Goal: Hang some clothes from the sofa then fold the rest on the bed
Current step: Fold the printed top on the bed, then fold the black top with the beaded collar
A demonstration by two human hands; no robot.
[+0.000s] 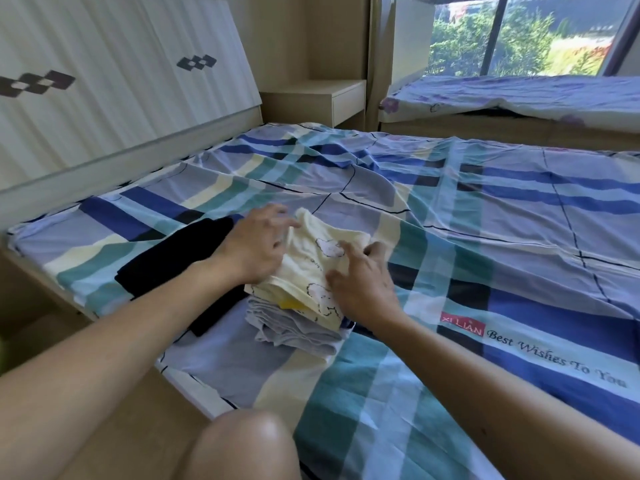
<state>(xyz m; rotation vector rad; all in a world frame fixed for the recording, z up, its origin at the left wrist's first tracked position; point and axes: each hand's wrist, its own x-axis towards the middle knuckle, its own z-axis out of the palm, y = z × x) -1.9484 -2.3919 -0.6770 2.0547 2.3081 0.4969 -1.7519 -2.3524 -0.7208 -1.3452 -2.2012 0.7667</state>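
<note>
Under our left fingers (281,217) and right fingers (349,250), both sets spread apart and resting flat without gripping, a folded cream shirt (311,261) tops a grey pile (294,329) on the bed (502,220). Just left of the left fingers lies a black garment (180,258).

One view only: a wide-angle camera worn on the head, placed at the near edge of the bed (485,220), facing forward and down across it. The left hand (256,247) and right hand (360,282) sit close, at the centre of view; a knee (249,445) fills the bottom edge. Headboard (121,81) lies left, window (519,36) upper right. Straight edges bow, probably lens distortion.
</note>
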